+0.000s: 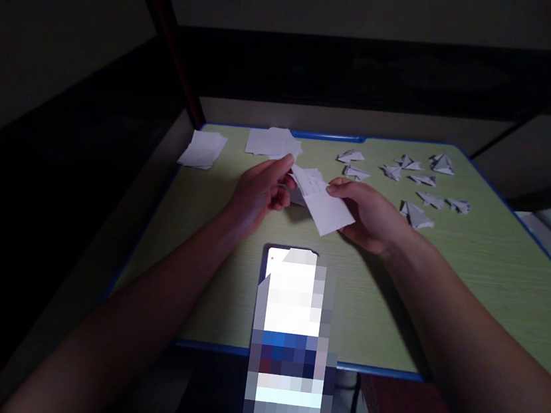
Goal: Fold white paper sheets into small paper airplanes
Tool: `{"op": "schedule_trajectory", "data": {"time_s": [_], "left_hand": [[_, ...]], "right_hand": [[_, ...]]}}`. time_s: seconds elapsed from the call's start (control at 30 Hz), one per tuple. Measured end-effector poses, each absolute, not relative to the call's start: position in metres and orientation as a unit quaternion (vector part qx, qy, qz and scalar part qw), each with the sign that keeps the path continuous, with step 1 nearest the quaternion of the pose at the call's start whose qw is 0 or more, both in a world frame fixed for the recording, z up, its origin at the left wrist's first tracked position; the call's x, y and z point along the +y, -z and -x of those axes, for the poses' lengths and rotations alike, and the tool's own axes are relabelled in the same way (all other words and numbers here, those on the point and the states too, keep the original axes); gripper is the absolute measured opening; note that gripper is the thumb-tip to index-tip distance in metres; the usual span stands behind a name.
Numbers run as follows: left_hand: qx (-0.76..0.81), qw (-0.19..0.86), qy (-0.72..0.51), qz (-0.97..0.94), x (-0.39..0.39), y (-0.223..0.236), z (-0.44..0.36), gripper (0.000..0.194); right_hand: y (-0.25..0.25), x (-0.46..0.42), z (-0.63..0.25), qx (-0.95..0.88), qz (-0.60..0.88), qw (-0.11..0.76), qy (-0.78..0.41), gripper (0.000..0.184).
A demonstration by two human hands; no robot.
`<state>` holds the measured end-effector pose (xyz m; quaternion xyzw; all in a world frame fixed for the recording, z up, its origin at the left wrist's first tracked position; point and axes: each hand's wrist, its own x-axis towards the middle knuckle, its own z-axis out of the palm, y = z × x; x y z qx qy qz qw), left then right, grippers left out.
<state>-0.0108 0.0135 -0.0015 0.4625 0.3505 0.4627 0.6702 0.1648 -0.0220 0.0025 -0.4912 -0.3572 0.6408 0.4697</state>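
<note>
A folded sheet of white paper point(328, 207) is held above the middle of the table, tilted, with a folded-over flap and faint writing on its upper part. My right hand point(372, 212) grips its right side, the thumb on top and the fingers hidden beneath. At the paper's upper left corner, my left hand point(260, 191) is closed with curled fingers, its thumb and fingertips at the edge. Behind the sheet a greyish bit of paper point(299, 197) shows; whether it belongs to the same sheet I cannot tell.
Several small folded paper figures point(417, 216) lie on the right of the green table point(487, 279). Toward the back left are a stack of paper point(203, 149) and more loose sheets point(268, 142). A lit phone point(294, 302), partly blurred out, stands at the front edge with a cable below.
</note>
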Motion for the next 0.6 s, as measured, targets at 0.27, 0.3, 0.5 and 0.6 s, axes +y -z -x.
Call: {"op": "schedule_trajectory", "data": {"time_s": [0.27, 0.3, 0.5, 0.6], "left_hand": [[0.377, 0.646, -0.464, -0.475, 0.0127, 0.0046, 0.0111, 0.016], [0.38, 0.641, -0.465, -0.478, 0.0129, 0.0049, 0.0109, 0.016], [0.392, 0.629, -0.472, -0.477, 0.0144, 0.0063, 0.0092, 0.015], [0.393, 0.627, -0.476, -0.475, 0.0151, 0.0076, 0.0093, 0.015]], "right_hand": [[-0.0063, -0.0219, -0.1663, -0.38, 0.5, 0.488, -0.606, 0.009], [-0.0069, -0.0219, -0.1666, -0.382, 0.501, 0.492, -0.601, 0.008], [-0.0073, -0.0217, -0.1681, -0.406, 0.499, 0.492, -0.587, 0.01], [-0.0071, -0.0214, -0.1686, -0.415, 0.498, 0.487, -0.585, 0.01]]}}
